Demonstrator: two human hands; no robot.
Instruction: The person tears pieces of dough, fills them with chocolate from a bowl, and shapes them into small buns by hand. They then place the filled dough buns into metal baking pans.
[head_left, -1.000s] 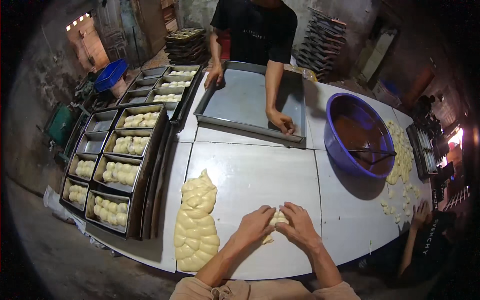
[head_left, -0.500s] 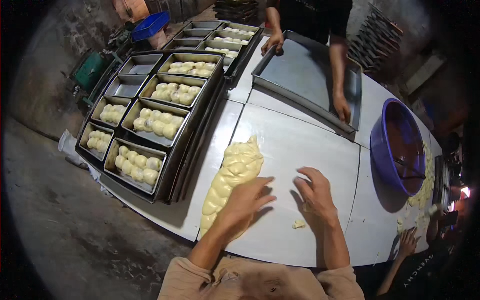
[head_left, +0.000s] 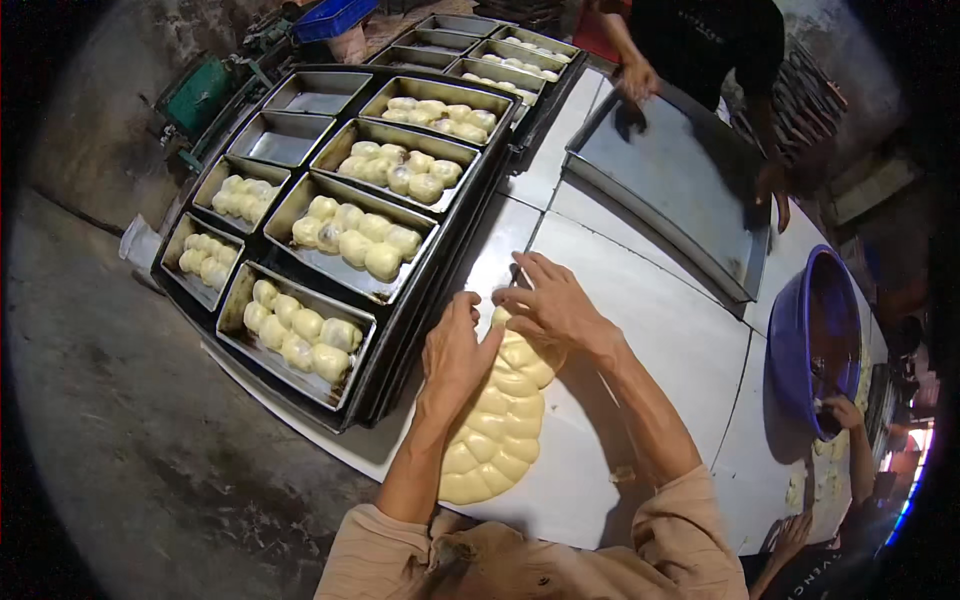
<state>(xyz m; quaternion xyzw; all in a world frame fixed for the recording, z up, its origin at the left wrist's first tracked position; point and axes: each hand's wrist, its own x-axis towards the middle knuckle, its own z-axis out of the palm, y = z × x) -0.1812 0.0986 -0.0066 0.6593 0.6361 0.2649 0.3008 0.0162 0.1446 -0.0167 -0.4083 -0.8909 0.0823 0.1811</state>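
A pale yellow slab of soft dough [head_left: 490, 440], its surface dimpled into lumps, lies on the white tiled table in front of me. My left hand [head_left: 457, 350] is at its far left edge, fingers bent and thumb apart from them. From the right, my right hand [head_left: 562, 308] reaches over the dough's narrow far end, with its fingers spread and bent. The fingertips of both hands come close together there, and the right hand partly hides the dough beneath. A small dark spot shows by the right fingertips; I cannot make out what it is.
Left of the dough, stacked dark racks carry metal loaf pans [head_left: 350, 235], several with dough balls. Across the table, a co-worker's hands are at a large metal tray [head_left: 660, 190]. A purple basin [head_left: 795, 340] stands at the right, beside another person's hands and dough scraps.
Both my hands have moved forward to the dough's far end, the right one swinging left across it. The co-worker's hands and the metal tray have shifted, and a hand now reaches the basin.
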